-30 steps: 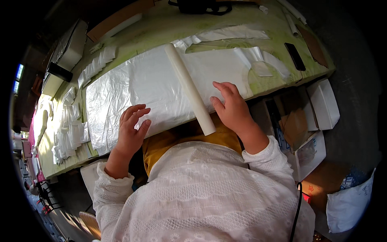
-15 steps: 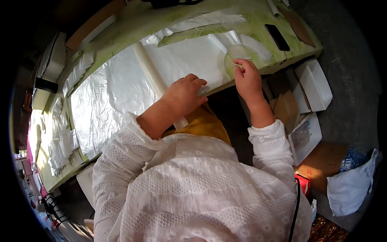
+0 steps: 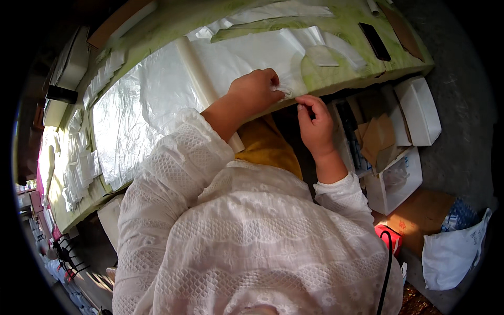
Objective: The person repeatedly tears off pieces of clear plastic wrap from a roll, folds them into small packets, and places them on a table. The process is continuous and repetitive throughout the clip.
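Observation:
A sheet of clear plastic film (image 3: 247,55) lies over the near part of the green-patterned table. My left hand (image 3: 255,90) is at the table's near edge, fingers curled and closed on the film, which bunches up at the fingertips. Just to its right, past the edge, is my right hand (image 3: 317,126). Its fingers are bent, thumb and forefinger close together; anything between them is too small to make out. A long pale roll (image 3: 193,68) lies across the film left of my left hand, passing under the forearm.
Folded white strips (image 3: 79,173) lie along the left side of the green table (image 3: 336,81). A black phone (image 3: 374,42) rests near its right end. White boxes (image 3: 417,110) and cardboard (image 3: 378,142) stand below on the right, with a white sack (image 3: 454,252) farther down.
My left hand has moved right and a little away from me, and the film now bunches at its fingertips. My right hand has come down and closer to it. The view has shifted slightly.

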Action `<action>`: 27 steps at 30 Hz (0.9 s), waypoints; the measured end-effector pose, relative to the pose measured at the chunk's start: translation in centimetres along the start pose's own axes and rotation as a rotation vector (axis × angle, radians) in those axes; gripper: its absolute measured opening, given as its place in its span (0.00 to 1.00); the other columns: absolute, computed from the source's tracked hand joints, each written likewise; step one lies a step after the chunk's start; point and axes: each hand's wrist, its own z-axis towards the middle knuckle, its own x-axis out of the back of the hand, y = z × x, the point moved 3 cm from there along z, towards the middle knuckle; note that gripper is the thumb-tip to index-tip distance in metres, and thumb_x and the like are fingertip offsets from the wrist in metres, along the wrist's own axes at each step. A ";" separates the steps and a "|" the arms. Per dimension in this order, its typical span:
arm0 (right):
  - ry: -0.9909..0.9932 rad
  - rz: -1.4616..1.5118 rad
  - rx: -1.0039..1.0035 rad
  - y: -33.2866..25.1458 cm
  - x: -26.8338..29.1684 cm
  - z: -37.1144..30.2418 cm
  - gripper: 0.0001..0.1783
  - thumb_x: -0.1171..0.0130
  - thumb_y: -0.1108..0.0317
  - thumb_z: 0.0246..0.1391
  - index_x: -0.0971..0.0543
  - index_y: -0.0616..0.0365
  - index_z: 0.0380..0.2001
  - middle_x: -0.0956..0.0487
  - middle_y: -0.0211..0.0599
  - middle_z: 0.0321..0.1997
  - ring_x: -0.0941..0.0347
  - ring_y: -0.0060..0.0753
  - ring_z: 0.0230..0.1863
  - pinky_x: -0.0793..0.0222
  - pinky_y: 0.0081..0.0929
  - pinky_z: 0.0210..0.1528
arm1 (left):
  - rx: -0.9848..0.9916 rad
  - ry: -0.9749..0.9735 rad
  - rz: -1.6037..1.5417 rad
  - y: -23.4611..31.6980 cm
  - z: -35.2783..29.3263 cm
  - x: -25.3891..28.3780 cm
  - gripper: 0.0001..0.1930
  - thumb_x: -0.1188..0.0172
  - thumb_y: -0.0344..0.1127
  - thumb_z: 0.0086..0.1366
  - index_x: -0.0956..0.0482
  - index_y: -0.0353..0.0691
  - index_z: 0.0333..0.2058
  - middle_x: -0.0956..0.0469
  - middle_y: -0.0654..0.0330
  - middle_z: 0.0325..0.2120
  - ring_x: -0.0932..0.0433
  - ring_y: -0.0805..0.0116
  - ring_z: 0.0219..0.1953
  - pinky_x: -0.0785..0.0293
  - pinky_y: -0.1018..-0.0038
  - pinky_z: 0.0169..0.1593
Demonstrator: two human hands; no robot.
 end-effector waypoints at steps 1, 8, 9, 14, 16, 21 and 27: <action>-0.002 0.000 0.005 0.2 0.0 -0.1 0.09 0.39 0.80 0.58 0.18 0.59 0.42 0.18 0.38 0.46 0.21 0.34 0.43 0.23 0.26 0.41 | 0.064 -0.080 -0.067 -0.1 0.3 0.1 0.17 0.38 0.47 0.63 0.16 0.47 0.46 0.14 0.62 0.35 0.15 0.63 0.38 0.20 0.68 0.46; 0.005 0.020 0.040 -0.7 -0.3 -0.8 0.11 0.39 0.81 0.56 0.18 0.58 0.42 0.18 0.38 0.47 0.22 0.37 0.44 0.24 0.28 0.43 | 0.183 -0.165 -0.330 -1.7 1.1 -0.2 0.14 0.41 0.44 0.64 0.16 0.45 0.43 0.16 0.65 0.28 0.18 0.71 0.27 0.22 0.70 0.37; 0.003 0.026 0.049 -0.9 -0.4 -0.7 0.12 0.38 0.81 0.55 0.18 0.57 0.42 0.18 0.38 0.47 0.23 0.38 0.44 0.24 0.29 0.44 | 0.171 -0.140 -0.372 -2.0 1.2 -0.3 0.13 0.41 0.44 0.64 0.16 0.45 0.42 0.16 0.65 0.28 0.19 0.72 0.27 0.22 0.70 0.36; -0.002 -0.205 0.382 -3.6 -0.3 0.4 0.17 0.36 0.80 0.46 0.18 0.53 0.41 0.18 0.36 0.48 0.26 0.46 0.48 0.29 0.37 0.53 | 0.195 -0.154 -0.476 -2.2 1.3 0.1 0.13 0.39 0.43 0.63 0.16 0.44 0.41 0.17 0.63 0.28 0.20 0.72 0.28 0.23 0.71 0.35; -0.029 -0.243 0.422 -4.1 -0.7 0.6 0.17 0.35 0.80 0.45 0.17 0.52 0.41 0.18 0.34 0.48 0.26 0.47 0.49 0.30 0.38 0.54 | 0.181 -0.143 -0.481 -2.2 1.3 0.2 0.13 0.39 0.42 0.63 0.16 0.43 0.41 0.17 0.62 0.27 0.20 0.72 0.28 0.24 0.72 0.35; -0.104 -0.395 0.381 -2.1 -2.0 1.3 0.13 0.36 0.76 0.46 0.16 0.51 0.37 0.17 0.31 0.47 0.26 0.42 0.46 0.30 0.37 0.51 | 0.227 -0.065 -0.538 -2.4 1.4 0.3 0.13 0.38 0.42 0.63 0.16 0.42 0.41 0.17 0.61 0.29 0.21 0.70 0.30 0.24 0.71 0.37; -0.098 -0.331 0.336 -2.5 -2.5 5.3 0.09 0.38 0.76 0.51 0.16 0.53 0.36 0.15 0.33 0.40 0.24 0.45 0.43 0.29 0.38 0.48 | 0.215 -0.090 -0.622 -3.1 0.9 0.4 0.13 0.37 0.44 0.64 0.17 0.42 0.41 0.21 0.64 0.33 0.23 0.72 0.38 0.24 0.72 0.44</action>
